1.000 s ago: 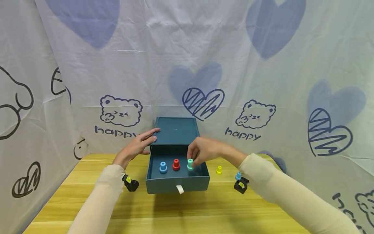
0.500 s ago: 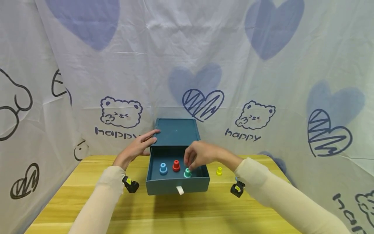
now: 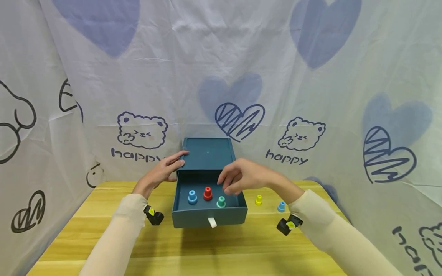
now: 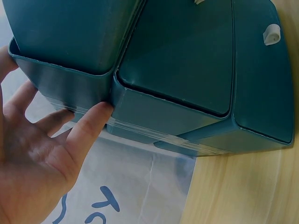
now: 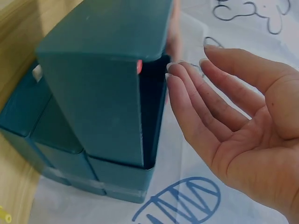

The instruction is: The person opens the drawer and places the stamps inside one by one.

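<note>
Inside the pulled-out drawer (image 3: 209, 214) of a dark teal box (image 3: 207, 154), near its front right corner, a green peg (image 3: 221, 201) is seen standing upright, with nothing holding it. Just above and behind it the right hand (image 3: 243, 179) is held, its grip slack: the fingers (image 5: 196, 109) are nearly straight and loosely spread, and nothing is grasped. A red peg (image 3: 207, 193) and a blue peg (image 3: 192, 197) are stood in the drawer to the left of the green one, all three apart from one another. The left hand (image 3: 165, 172) is laid flat against the left side of the box, fingers (image 4: 88, 128) straight and pressed to its wall, with nothing enclosed. On the wooden tabletop (image 3: 221, 253), to the right of the drawer, a yellow peg (image 3: 258, 199) and a light blue peg (image 3: 281, 207) are set near each other. A printed cloth backdrop (image 3: 310, 96) is hung behind.
</note>
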Available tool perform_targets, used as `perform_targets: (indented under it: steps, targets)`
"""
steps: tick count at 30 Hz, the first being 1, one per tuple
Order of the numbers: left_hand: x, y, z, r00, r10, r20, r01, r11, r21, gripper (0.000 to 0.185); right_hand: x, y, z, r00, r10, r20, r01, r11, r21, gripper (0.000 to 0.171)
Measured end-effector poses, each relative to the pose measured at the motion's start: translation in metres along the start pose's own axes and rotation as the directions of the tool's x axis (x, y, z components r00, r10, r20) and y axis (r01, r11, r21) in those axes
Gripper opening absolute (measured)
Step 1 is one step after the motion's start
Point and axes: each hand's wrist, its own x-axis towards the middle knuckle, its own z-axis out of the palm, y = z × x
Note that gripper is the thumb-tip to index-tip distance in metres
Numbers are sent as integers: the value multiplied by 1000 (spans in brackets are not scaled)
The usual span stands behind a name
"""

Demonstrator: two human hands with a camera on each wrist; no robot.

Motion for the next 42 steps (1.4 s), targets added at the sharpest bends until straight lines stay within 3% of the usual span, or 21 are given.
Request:
perform_targets:
  steps: [9, 26, 42]
  targets:
    - [0, 0, -1, 1000, 7, 9, -7, 1000, 3, 59, -18, -6, 10, 999, -10, -45, 10, 1000, 14, 27]
    - [1, -2, 0, 1000, 5, 6, -6, 1000, 6, 60, -43, 5, 34, 999, -20, -32, 22, 998, 64, 26]
    - [0, 0, -1, 1000, 6, 11, -6, 1000, 1, 59, -57, 12, 80, 1000, 17, 7, -18, 999, 44, 34]
